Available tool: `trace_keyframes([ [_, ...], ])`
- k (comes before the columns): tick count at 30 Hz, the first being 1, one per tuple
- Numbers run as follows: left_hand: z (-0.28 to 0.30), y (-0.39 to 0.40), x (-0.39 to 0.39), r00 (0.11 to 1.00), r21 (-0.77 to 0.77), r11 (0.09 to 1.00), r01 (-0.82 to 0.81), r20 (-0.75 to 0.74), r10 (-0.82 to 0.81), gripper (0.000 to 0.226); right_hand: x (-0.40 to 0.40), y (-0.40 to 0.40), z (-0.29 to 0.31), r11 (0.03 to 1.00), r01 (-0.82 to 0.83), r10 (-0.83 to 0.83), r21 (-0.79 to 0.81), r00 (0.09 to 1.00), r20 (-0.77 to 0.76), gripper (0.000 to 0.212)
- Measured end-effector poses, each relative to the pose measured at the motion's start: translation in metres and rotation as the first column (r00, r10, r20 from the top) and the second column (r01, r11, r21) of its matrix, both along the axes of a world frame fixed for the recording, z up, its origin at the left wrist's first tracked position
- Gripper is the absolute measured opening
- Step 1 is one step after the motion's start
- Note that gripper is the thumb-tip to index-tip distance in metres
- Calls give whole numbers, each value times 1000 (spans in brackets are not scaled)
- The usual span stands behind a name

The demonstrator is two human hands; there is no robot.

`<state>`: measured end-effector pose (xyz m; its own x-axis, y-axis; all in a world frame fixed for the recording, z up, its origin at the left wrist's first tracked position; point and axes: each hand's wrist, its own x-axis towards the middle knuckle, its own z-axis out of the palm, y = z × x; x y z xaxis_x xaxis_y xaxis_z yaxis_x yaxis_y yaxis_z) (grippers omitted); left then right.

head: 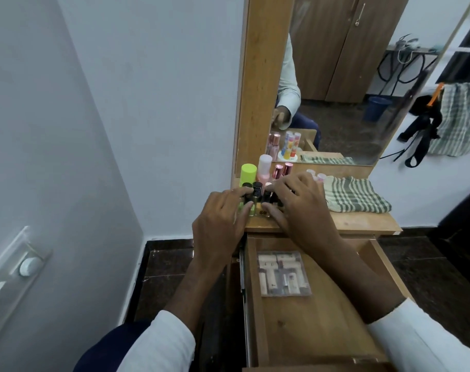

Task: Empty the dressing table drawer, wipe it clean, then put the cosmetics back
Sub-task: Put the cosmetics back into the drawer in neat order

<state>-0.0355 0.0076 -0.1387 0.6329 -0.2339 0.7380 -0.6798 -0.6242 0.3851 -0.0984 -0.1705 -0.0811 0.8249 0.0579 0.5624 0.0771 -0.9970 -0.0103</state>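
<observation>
The wooden drawer (322,331) stands pulled open below the dressing table top (362,222). A clear flat case of lipsticks (283,273) lies in its far left corner. On the table top's left end stands a cluster of small dark-capped bottles (256,196). My left hand (220,224) and my right hand (300,208) press in on this cluster from either side, fingers curled around the bottles. Behind stand a lime-capped bottle (248,174), a white-capped pink bottle (264,165) and two rose-gold capped bottles (282,170).
A green-striped cloth (357,196) lies folded on the table top to the right of my hands. The mirror (349,89) rises behind. A white wall with a switch plate (16,272) is at the left. Dark floor surrounds the table.
</observation>
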Motion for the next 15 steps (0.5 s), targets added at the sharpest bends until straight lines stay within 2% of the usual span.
trace_keyframes([
  [4,2,4,-5,1000,-20,1000,7,-7,-7,30,-3,7,6,997,-41,44,68,998,-44,24],
  [9,3,20,-23,983,-82,979,185,16,-185,31,-42,2,12,967,-57,66,247,997,-28,22],
  [12,-3,24,-37,939,-32,941,336,-63,-337,31,-82,-6,0,933,-25,35,360,999,-23,24],
  [15,-8,22,-44,875,13,890,456,-192,-445,31,-108,-20,-29,915,15,69,402,979,-192,25],
])
